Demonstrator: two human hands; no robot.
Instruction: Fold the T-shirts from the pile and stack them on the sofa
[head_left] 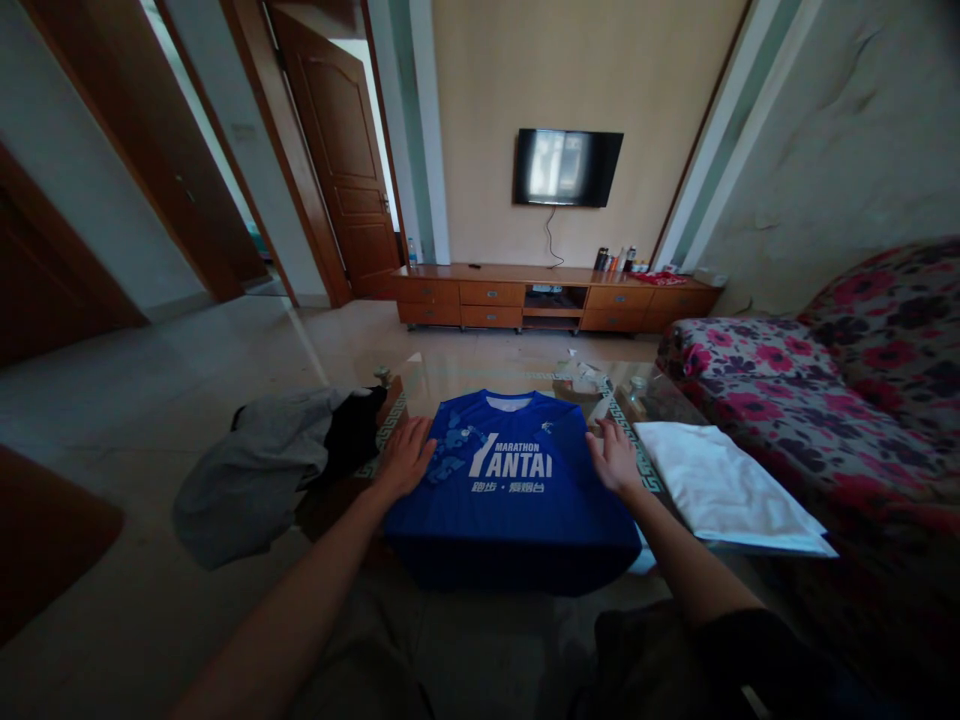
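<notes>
A blue T-shirt with white "Marathon Yantai" lettering lies flat on the glass table, collar away from me. Its lower end hangs over the near edge, and its sides look tucked under. My left hand rests at the shirt's left side, fingers stretched out. At the right side lies my right hand, fingers extended, touching the shirt's edge or just beside it. Neither hand grips the fabric. A white folded garment is to the right of my right hand. Grey clothing and a black garment lie in a heap to the left.
A floral sofa stands along the right. Clear plastic wrapping and a small glass item sit at the table's far side. Beyond are a low wooden cabinet with bottles, a wall television and an open door.
</notes>
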